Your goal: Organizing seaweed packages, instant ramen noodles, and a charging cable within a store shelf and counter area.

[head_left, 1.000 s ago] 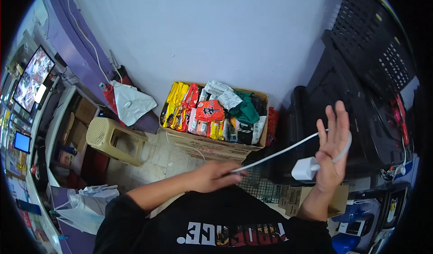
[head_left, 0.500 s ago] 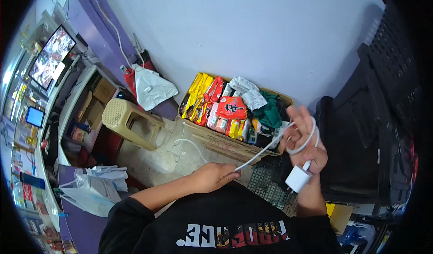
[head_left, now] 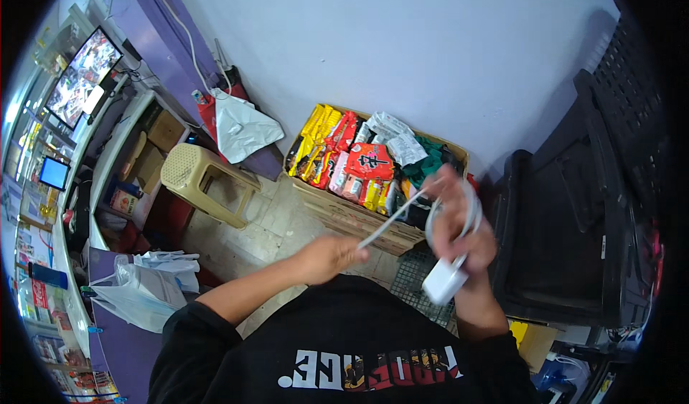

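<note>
A white charging cable runs between my two hands. My left hand is closed on it at the lower middle, with the fingers pinched around the strand. My right hand carries several loops of the cable around its fingers and grips it just above the plug end; motion blurs these fingers. From that grip hangs a white charger block. Beyond my hands stands an open cardboard box filled with colourful food packets. The right hand overlaps the box's near right corner in the picture.
A beige plastic stool stands left of the box. White plastic bags lie on a purple counter at lower left. Black plastic drawers or crates rise on the right. A dark wire grid lies on the floor.
My right hand has turned inward and moved left, its fingers now curled with the cable looped around them. The charger block swung left. The cable span between the hands is shorter.
</note>
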The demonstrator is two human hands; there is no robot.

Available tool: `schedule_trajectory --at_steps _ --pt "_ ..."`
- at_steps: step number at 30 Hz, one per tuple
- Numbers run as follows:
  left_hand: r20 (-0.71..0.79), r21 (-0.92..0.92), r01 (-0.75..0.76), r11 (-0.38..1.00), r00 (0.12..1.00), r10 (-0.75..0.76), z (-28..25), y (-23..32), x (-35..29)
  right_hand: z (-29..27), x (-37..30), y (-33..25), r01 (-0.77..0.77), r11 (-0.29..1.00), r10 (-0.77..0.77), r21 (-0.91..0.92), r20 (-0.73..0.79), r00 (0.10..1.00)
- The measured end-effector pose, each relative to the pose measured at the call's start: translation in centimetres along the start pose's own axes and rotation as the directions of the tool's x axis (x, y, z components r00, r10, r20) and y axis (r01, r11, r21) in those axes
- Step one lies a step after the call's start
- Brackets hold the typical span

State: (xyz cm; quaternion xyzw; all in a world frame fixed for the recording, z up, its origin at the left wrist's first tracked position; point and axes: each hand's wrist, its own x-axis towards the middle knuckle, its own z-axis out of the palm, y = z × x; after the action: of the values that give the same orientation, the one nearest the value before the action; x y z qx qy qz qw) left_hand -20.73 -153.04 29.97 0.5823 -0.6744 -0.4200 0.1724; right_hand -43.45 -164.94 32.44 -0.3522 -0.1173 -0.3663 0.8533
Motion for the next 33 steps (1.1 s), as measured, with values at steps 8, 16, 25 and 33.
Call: schedule_trajectory --at_steps 8,16,25,33 --pt "-0.196 0.158 -0.297 0.942 0.925 0.325 -2.4 4.6 -0.2 -1.6 -3.4 3.3 0.046 -0.078 0.394 -0.996 0.012 0.919" --pt "0.051 -0.079 -0.168 0.983 0.984 0.173 3.4 1.2 -1.0 2.1 -1.6 0.9 0.117 0.945 -0.22 -0.306 -0.325 0.92" --pt "-0.255 -0.092 -0.328 0.94 0.921 0.296 -1.0 -0.3 0.4 1.9 -3.7 4.8 -0.519 0.451 0.759 -0.726 0.006 0.651" --pt "0.022 0.12 -0.117 0.986 0.993 0.115 2.1 -0.1 -4.3 -3.6 -2.9 4.5 -0.147 0.345 0.05 -0.927 -0.138 0.989"
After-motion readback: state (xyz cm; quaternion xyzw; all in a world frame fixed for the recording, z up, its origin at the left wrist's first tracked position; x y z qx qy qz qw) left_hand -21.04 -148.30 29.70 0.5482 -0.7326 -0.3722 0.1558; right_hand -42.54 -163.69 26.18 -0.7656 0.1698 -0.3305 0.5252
